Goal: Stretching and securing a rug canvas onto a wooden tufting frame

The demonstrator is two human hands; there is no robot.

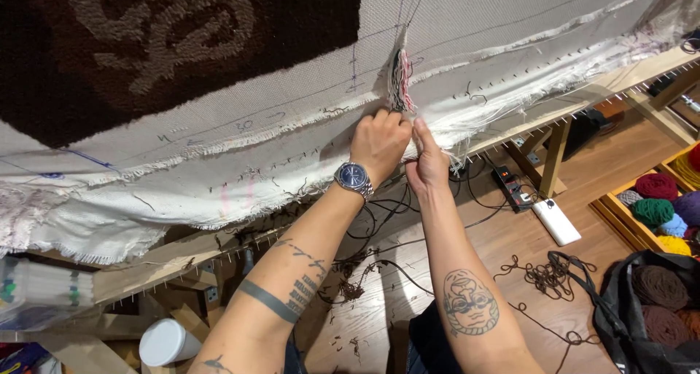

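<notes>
Above a wood floor (510, 250) strewn with yarn scraps, a power strip (510, 187) and cables, white cloth (240, 82) stretches over a nailed wooden frame (168, 261), bearing a dark brown tufted patch (87, 53). At right, a tray (620, 213) holds coloured yarn balls (654, 199) and a black bag (620, 323) holds brown ones. At the cloth's frayed lower edge, under a tuft of loose threads (400, 82), the left hand (380, 142) and right hand (426, 162) meet, fingers closed, pinching the fabric.

both hands (403, 152) raised together, fingers pinched, forearms extended
</notes>
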